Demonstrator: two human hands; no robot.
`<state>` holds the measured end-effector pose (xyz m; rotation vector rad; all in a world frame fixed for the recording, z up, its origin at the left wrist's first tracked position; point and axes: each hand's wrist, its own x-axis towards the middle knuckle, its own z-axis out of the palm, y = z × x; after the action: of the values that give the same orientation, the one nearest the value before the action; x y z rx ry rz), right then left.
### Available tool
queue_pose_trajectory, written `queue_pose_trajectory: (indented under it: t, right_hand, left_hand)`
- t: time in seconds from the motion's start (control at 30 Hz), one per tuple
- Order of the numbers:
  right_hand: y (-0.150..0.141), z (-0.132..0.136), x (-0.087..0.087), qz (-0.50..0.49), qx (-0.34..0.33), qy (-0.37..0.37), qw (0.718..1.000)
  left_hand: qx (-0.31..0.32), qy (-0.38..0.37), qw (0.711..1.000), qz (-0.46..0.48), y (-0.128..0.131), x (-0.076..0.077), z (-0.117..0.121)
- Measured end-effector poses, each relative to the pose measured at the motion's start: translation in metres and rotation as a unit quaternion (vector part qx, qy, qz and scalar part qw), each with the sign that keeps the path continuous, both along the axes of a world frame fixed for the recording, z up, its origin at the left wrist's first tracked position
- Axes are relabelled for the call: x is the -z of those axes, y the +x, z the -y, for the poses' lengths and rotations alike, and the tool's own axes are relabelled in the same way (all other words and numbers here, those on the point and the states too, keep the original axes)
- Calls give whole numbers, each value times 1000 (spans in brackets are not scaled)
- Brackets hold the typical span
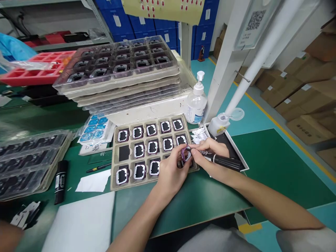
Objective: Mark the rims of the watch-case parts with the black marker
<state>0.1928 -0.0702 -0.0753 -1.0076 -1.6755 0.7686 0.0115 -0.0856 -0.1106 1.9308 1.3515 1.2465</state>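
Note:
A beige tray (114, 159) of several small square black parts with white rims lies on the green mat. My left hand (170, 171) is closed on one such part (186, 156), pinching it just above the tray's right end. My right hand (210, 154) grips a black marker pen (223, 161), its tip touching that part. One tray pocket (124, 152) at the left shows only black.
A stack of clear lidded trays (123, 66) stands behind. A pump bottle (196, 101) and a small white bottle (219, 124) are at right. Another marker (60, 180), white sheets (81, 220), a blue sticker sheet (96, 127) and dark trays (26, 161) lie left. Cartons (301, 87) line the floor.

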Motion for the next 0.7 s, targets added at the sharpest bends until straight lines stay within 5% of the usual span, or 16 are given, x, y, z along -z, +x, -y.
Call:
queue_pose_trajectory:
  t: [0.23, 0.43, 0.7]
  right_hand:
    - [0, -1, 0, -1, 3, -6, 1000]
    - [-1, -1, 9, -23, 19, 15, 999]
    - [-4, 0, 3, -17, 34, 59, 998]
  left_hand:
    - [-20, 25, 998, -46, 0, 1, 0]
    - [18, -59, 992, 106, 5, -12, -1]
    - [41, -178, 949, 256, 7, -20, -1]
